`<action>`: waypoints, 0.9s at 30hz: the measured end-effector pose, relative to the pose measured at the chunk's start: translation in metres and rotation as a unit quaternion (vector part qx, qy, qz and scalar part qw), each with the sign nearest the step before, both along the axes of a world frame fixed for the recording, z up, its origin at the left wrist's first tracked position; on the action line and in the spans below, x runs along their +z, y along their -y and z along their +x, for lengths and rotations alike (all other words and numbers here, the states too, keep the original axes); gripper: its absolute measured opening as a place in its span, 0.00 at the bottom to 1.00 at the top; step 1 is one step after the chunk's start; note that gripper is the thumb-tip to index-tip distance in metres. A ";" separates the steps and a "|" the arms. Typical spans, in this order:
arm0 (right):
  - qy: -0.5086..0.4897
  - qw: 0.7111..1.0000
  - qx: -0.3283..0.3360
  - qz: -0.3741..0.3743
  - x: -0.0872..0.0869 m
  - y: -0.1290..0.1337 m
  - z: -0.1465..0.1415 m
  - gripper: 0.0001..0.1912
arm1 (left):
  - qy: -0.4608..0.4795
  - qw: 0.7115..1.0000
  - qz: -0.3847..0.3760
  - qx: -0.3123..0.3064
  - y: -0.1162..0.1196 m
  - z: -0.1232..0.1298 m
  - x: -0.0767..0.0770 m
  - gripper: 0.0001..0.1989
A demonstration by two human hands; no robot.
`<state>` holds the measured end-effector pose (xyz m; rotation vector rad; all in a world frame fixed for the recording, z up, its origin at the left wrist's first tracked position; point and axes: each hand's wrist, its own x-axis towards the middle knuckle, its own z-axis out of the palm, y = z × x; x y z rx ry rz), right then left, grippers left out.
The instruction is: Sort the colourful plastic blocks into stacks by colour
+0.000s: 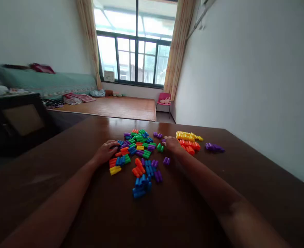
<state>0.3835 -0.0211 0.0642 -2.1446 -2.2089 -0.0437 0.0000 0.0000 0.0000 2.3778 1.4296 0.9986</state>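
Observation:
A pile of colourful plastic toy blocks (140, 147), each shaped like short joined tubes, lies mid-table. At its left edge rests my left hand (108, 151), fingers apart and touching or nearly touching the outer blocks. My right hand (170, 142) is to the right of the pile, its fingers closed on a small purple block (163, 140). A green block (160, 147) lies just left of that hand. Beyond it sit yellow blocks (185, 135) and orange blocks (190, 146), partly hidden by my right hand and wrist.
Purple blocks (214, 147) form a separate group at the far right. Nearer to me are blue blocks (141, 186) and loose purple blocks (158, 176). The dark brown table (110, 217) runs towards a wooden bed platform (126, 107), with a pink chair (164, 98) beside it.

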 end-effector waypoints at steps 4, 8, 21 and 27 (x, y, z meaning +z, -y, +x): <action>-0.004 1.000 -0.012 -0.024 0.004 -0.011 -0.003 0.15 | 0.000 1.000 -0.004 0.007 0.002 0.004 0.001 0.20; -0.035 0.999 -0.005 0.004 0.007 -0.012 0.000 0.20 | -0.008 1.000 -0.016 0.016 0.004 0.004 0.006 0.21; -0.277 0.795 -0.300 0.449 -0.037 0.046 0.304 0.26 | -0.035 0.999 -0.016 0.029 -0.003 -0.003 0.008 0.25; -0.397 0.747 -0.347 0.406 -0.093 0.056 0.355 0.28 | -0.047 0.999 -0.009 0.022 -0.011 -0.013 0.000 0.26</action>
